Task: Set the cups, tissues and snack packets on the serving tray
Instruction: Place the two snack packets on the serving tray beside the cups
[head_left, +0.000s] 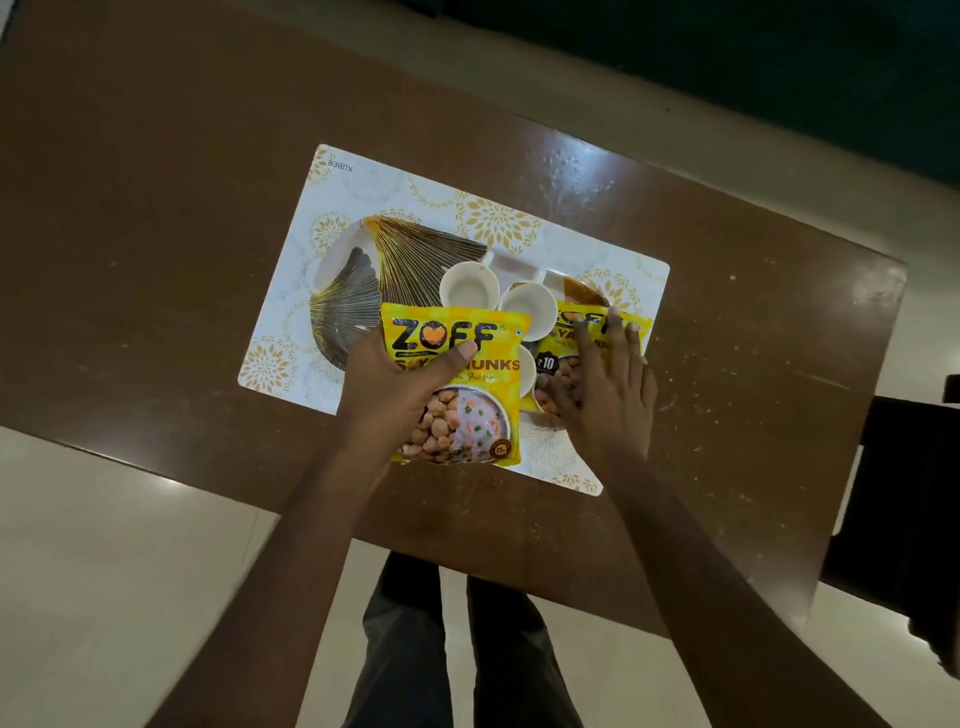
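A serving tray (415, 260) with a gold fan pattern lies on a white placemat (395, 182). Two white paper cups (467, 286) (527, 304) stand on the tray, and a third cup (527, 369) is mostly hidden behind a packet. My left hand (395, 384) grips a yellow snack packet (467, 384) above the tray's near side, thumb across its front. My right hand (602, 384) rests flat, fingers apart, on a second yellow snack packet (587, 322) at the tray's right end. A white tissue (511, 265) lies on the tray behind the cups.
The brown table (156, 234) carries the placemat near its middle; its near edge runs diagonally in front of me. A dark chair (904, 499) stands at the right. My legs (457, 649) show below the table edge over a pale floor.
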